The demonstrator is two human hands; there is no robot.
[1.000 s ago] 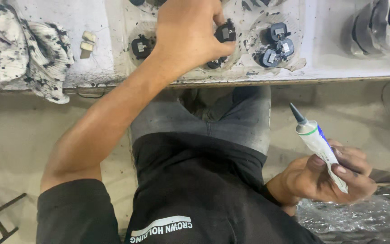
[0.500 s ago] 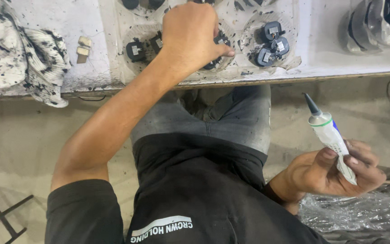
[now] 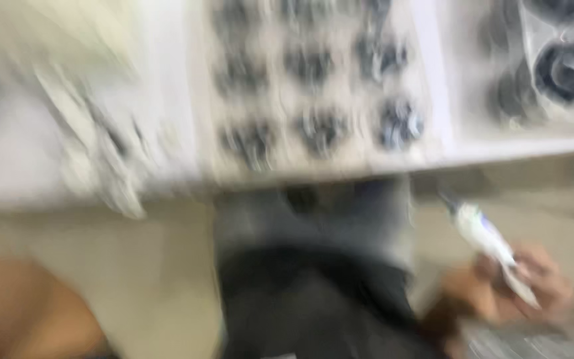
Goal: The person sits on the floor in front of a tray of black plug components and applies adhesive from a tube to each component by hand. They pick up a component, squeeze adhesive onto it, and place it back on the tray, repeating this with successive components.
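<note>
Right hand [image 3: 523, 289] clamped on white tube [image 3: 489, 242], nozzle angled up-left toward dark parts [image 3: 320, 129] on tabletop [image 3: 526, 149]; left grip out of view.

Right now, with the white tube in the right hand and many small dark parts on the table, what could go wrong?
1. The right hand holds the white tube low, off the table, with its dark nozzle bare and pointing up; it might smear the grey trousers.
2. The small dark parts lie close to the table edge; a careless arm could knock one off.
3. The view is heavily blurred, so aiming may be poor.
</note>
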